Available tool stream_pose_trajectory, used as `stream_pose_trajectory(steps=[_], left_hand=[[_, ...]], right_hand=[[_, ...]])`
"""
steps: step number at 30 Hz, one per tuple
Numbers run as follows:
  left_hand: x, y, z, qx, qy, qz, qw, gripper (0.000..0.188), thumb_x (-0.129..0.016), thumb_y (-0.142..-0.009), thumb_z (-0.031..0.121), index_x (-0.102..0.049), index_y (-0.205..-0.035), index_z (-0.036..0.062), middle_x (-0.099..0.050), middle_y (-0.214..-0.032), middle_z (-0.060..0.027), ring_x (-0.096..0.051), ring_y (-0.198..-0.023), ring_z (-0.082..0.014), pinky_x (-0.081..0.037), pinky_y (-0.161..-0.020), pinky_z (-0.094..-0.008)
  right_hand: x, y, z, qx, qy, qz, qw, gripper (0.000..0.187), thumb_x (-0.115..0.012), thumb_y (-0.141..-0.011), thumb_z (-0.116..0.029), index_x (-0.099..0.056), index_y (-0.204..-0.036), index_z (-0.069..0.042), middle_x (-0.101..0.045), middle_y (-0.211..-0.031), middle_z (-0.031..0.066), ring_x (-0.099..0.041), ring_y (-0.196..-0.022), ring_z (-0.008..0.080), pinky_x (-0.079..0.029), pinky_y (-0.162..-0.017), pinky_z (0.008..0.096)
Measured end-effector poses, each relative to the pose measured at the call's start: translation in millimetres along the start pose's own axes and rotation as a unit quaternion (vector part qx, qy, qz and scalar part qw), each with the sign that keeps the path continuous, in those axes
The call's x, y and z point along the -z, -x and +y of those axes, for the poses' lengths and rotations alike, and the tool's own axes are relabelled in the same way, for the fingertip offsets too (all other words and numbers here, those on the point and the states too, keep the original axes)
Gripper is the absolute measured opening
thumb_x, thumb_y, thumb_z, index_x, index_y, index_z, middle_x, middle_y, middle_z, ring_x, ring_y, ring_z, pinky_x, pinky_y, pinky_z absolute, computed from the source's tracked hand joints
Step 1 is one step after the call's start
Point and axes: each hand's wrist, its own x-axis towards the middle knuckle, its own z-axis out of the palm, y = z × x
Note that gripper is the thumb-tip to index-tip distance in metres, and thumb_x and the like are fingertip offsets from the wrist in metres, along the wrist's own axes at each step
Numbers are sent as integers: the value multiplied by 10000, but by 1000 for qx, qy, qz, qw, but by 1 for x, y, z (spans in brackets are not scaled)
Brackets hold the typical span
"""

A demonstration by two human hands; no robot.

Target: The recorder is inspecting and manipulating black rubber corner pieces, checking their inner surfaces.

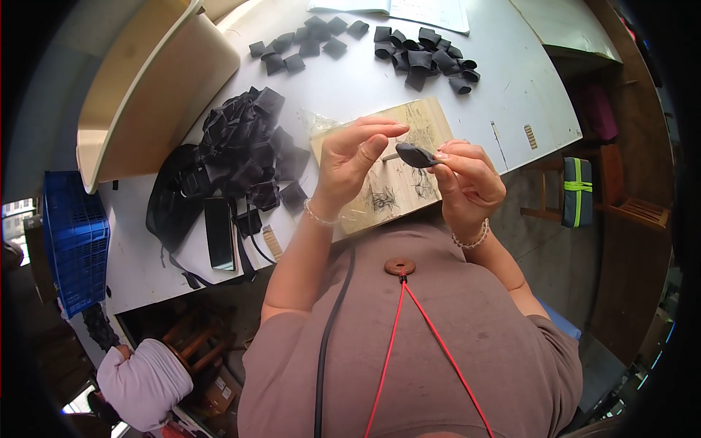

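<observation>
In my right hand (471,179), a small black fabric loop (415,155) is pinched between thumb and fingers, its hollow end turned toward my left hand. My left hand (358,157) is beside it with fingers stretched out and thumb apart, holding nothing that I can see. Below both hands lies a pale wooden board (431,115) with dark scribbled marks. A thin metal-looking rod (391,157) shows between the hands, next to the loop; its lower end is hard to make out. To the left is a heaped pile of flat black fabric pieces (241,139).
Two groups of black pieces, one flat (310,45) and one of opened loops (423,60), lie farther back. A phone (220,233), a black bag (175,193) and a beige bin (157,87) are at left. A strapped stool (577,191) stands right; another person's sleeve (142,383) shows lower left.
</observation>
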Motion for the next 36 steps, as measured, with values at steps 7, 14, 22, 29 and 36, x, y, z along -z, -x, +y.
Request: stream_pose_trajectory(steps=[7,14,22,29,36], left_hand=[[1,-3,13,96,-70,-23,993,317,-602,-866,280,-645,-1013,2,-644,-984,-125,-576,-978,-207,-422,-890,-337],[-12,-14,30,-69,-146,0,987,186,-690,-775,185,-700,-905,53,-670,-923,-76,-565,-986,-203,-418,-877,-317],[-5,-10,9,-64,-3,-32,997,229,-665,-798,230,-694,-920,38,-686,-900,-65,-562,-983,-237,-430,-881,-350],[1,-7,-3,-56,36,9,998,234,-640,-831,222,-680,-911,6,-682,-896,-79,-559,-973,-252,-433,-880,-364],[2,-3,-5,-57,36,43,997,270,-645,-830,257,-670,-898,-3,-673,-860,-88,-565,-958,-246,-428,-884,-367]], right_hand=[[1,2,-4,-55,-28,22,998,141,-677,-745,55,-629,-869,11,-625,-841,113,-586,-730,166,-455,-607,238],[5,-8,-8,30,13,8,999,153,-684,-732,62,-627,-866,16,-622,-818,103,-584,-712,173,-463,-614,261],[-1,-17,-14,51,68,-12,996,179,-706,-703,62,-636,-857,7,-623,-773,95,-588,-689,179,-475,-612,271],[-13,-23,-18,20,99,-17,995,234,-749,-657,33,-661,-866,-24,-631,-776,78,-589,-677,158,-471,-573,247],[-21,-31,-19,42,133,-12,990,253,-760,-637,17,-668,-866,-41,-630,-766,63,-577,-659,161,-462,-562,246]])
